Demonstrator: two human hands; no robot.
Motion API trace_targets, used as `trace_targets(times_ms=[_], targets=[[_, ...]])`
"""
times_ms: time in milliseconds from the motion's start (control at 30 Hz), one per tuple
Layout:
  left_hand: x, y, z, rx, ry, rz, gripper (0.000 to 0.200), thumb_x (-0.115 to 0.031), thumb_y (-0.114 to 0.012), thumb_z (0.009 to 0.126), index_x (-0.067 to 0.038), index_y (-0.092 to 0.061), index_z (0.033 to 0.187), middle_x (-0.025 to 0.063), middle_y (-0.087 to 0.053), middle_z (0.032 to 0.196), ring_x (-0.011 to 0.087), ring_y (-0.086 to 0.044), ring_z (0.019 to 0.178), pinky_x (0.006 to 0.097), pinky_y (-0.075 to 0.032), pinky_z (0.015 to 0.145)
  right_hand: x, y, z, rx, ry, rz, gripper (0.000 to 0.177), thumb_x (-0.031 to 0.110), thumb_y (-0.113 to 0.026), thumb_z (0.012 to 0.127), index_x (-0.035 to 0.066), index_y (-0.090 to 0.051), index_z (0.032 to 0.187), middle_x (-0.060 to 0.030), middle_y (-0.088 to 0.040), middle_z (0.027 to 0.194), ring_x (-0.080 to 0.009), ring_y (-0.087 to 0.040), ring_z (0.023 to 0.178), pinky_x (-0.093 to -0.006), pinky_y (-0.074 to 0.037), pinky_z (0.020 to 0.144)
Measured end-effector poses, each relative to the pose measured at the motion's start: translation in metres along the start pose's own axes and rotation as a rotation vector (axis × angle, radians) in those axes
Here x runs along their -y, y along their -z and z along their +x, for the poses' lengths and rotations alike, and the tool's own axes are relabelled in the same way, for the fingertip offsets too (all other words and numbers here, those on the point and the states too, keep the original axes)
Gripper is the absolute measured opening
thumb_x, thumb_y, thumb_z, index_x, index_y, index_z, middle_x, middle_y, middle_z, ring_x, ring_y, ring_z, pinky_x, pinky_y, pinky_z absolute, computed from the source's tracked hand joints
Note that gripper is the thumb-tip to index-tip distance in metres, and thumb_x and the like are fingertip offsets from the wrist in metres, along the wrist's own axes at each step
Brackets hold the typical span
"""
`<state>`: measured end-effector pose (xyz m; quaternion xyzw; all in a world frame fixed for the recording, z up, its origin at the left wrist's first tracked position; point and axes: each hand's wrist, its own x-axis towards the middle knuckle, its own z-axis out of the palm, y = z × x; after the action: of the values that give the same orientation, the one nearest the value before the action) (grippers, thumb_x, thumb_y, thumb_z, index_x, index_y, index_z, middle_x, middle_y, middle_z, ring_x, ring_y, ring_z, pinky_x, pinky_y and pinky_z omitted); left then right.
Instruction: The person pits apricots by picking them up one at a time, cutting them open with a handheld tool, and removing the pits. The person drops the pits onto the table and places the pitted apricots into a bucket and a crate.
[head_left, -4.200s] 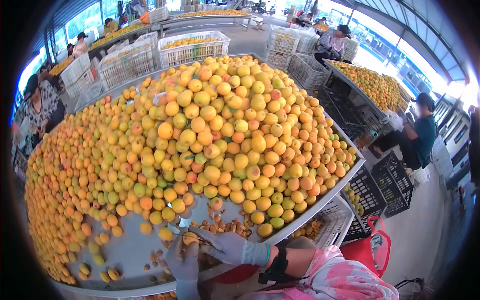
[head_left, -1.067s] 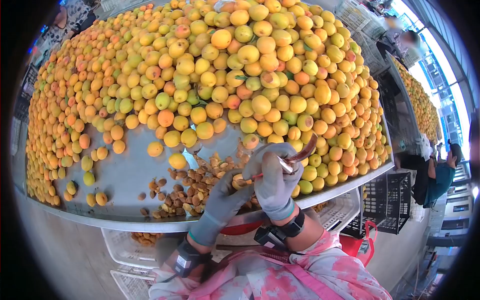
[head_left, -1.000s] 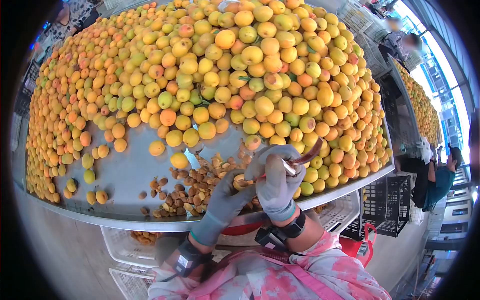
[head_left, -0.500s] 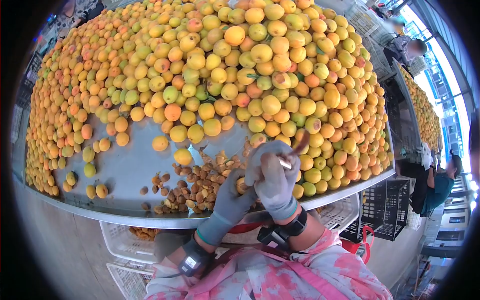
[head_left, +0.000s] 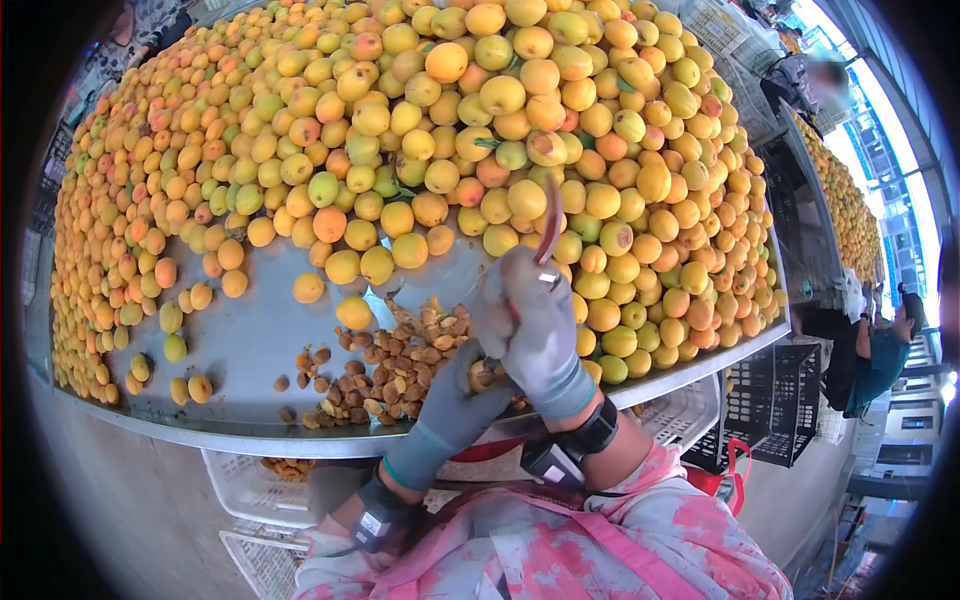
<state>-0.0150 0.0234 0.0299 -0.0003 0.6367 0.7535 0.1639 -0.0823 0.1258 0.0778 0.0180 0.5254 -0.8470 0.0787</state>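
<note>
My left hand [head_left: 450, 395], in a grey glove, closes round an apricot [head_left: 482, 376], of which only a brownish-orange part shows between the two hands. Just right of it and touching, my right hand [head_left: 538, 325] is wrapped round a slim, curved, reddish-brown tool [head_left: 551, 225] that points up and away. A small pale piece shows where the tool leaves the fist; its working end is hidden. Left of my hands lies a heap of brown apricot pits [head_left: 385, 375] on the metal table [head_left: 240, 335]. Whole yellow-orange apricots [head_left: 600, 200] rise in a large pile beyond.
White crates [head_left: 255, 490] stand under the table's front edge, and black crates [head_left: 770, 405] at the right. A red bag [head_left: 738, 470] hangs near my right side. Another fruit-covered table [head_left: 840, 200] and a person in a teal top [head_left: 880, 370] are farther right.
My right hand has shifted slightly up and left, and the tool now points more upright. My left hand stays low beside it, still round the apricot. The view has shifted a little.
</note>
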Motion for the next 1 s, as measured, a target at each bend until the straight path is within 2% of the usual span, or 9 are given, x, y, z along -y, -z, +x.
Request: trace_targets(times_ms=[100, 167, 267, 400, 467, 500, 567, 867, 1000], targets=[[-0.002, 0.004, 0.000, 0.053, 0.066, 0.188, 0.039, -0.013, -0.068, 0.082, -0.001, -0.051, 0.115, 0.0095, -0.059, 0.105, 0.0129, -0.058, 0.093, 0.0304, -0.049, 0.079, 0.004, 0.010, 0.008, -0.048, -0.133, 0.242, 0.038, 0.042, -0.044, 0.099, 0.011, -0.046, 0.078, 0.0017, -0.036, 0.052, -0.0100, -0.032, 0.039, -0.0251, -0.026, 0.037], [0.002, 0.004, 0.000, 0.078, -0.102, 0.234, 0.039, -0.015, -0.069, 0.082, -0.002, -0.051, 0.113, 0.0104, -0.059, 0.100, 0.0141, -0.058, 0.087, 0.0315, -0.049, 0.073, 0.001, 0.010, 0.007, -0.090, -0.132, 0.247, 0.038, 0.044, -0.045, 0.098, 0.012, -0.046, 0.079, 0.0026, -0.032, 0.051, -0.0098, -0.030, 0.039, -0.0248, -0.025, 0.037], [0.010, 0.005, 0.000, 0.080, 0.045, -0.068, 0.040, -0.016, -0.070, 0.082, -0.002, -0.050, 0.114, 0.0114, -0.057, 0.098, 0.0160, -0.058, 0.085, 0.0315, -0.049, 0.073, -0.002, 0.008, 0.003, -0.090, -0.111, 0.115, 0.037, 0.045, -0.045, 0.098, 0.012, -0.046, 0.080, 0.0026, -0.032, 0.052, -0.0101, -0.029, 0.039, -0.0252, -0.025, 0.037], [0.004, 0.007, 0.005, 0.115, -0.013, 0.032, 0.045, -0.019, -0.073, 0.081, -0.001, -0.050, 0.115, 0.0117, -0.057, 0.099, 0.0154, -0.058, 0.088, 0.0310, -0.048, 0.074, 0.003, 0.011, 0.009, -0.155, -0.188, 0.294, 0.038, 0.045, -0.048, 0.096, 0.012, -0.047, 0.078, 0.0024, -0.033, 0.053, -0.0105, -0.030, 0.039, -0.0260, -0.026, 0.037], [0.004, 0.011, 0.008, 0.130, -0.443, 0.472, 0.050, -0.023, -0.076, 0.080, -0.001, -0.049, 0.116, 0.0093, -0.057, 0.099, 0.0138, -0.055, 0.090, 0.0304, -0.047, 0.075, 0.002, 0.015, 0.011, -0.184, -0.235, 0.394, 0.039, 0.045, -0.051, 0.095, 0.011, -0.047, 0.077, 0.0021, -0.034, 0.053, -0.0107, -0.032, 0.039, -0.0262, -0.026, 0.037], [0.003, 0.011, 0.007, 0.130, -0.442, 0.471, 0.050, -0.023, -0.076, 0.080, -0.001, -0.049, 0.116, 0.0093, -0.057, 0.099, 0.0138, -0.055, 0.090, 0.0304, -0.047, 0.075, 0.001, 0.016, 0.012, -0.190, -0.248, 0.385, 0.037, 0.045, -0.050, 0.096, 0.013, -0.047, 0.078, 0.0032, -0.033, 0.053, -0.0103, -0.029, 0.039, -0.0261, -0.025, 0.037], [0.000, 0.012, 0.006, 0.174, -0.053, 0.127, 0.052, -0.028, -0.076, 0.080, -0.002, -0.050, 0.115, 0.0075, -0.057, 0.098, 0.0140, -0.054, 0.089, 0.0306, -0.047, 0.074, -0.001, 0.017, 0.013, -0.195, -0.263, 0.379, 0.035, 0.046, -0.049, 0.096, 0.015, -0.048, 0.079, 0.0043, -0.032, 0.054, -0.0098, -0.026, 0.039, -0.0260, -0.024, 0.037], [-0.020, 0.016, -0.002, 0.118, 0.246, -0.121, 0.045, -0.038, -0.066, 0.088, -0.002, -0.052, 0.113, 0.0025, -0.059, 0.084, 0.0112, -0.054, 0.077, 0.0282, -0.046, 0.066, -0.018, 0.037, 0.020, -0.174, -0.357, 0.599, 0.037, 0.048, -0.054, 0.092, 0.015, -0.048, 0.076, 0.0055, -0.033, 0.056, -0.0104, -0.032, 0.043, -0.0256, -0.027, 0.041], [-0.013, 0.013, -0.002, 0.043, 0.226, -0.133, 0.040, -0.039, -0.057, 0.094, -0.002, -0.056, 0.110, 0.0013, -0.058, 0.079, 0.0084, -0.052, 0.072, 0.0247, -0.044, 0.062, -0.017, 0.034, 0.019, -0.211, -0.344, 0.617, 0.036, 0.048, -0.055, 0.092, 0.015, -0.048, 0.079, 0.0045, -0.036, 0.059, -0.0110, -0.034, 0.045, -0.0258, -0.029, 0.042]])
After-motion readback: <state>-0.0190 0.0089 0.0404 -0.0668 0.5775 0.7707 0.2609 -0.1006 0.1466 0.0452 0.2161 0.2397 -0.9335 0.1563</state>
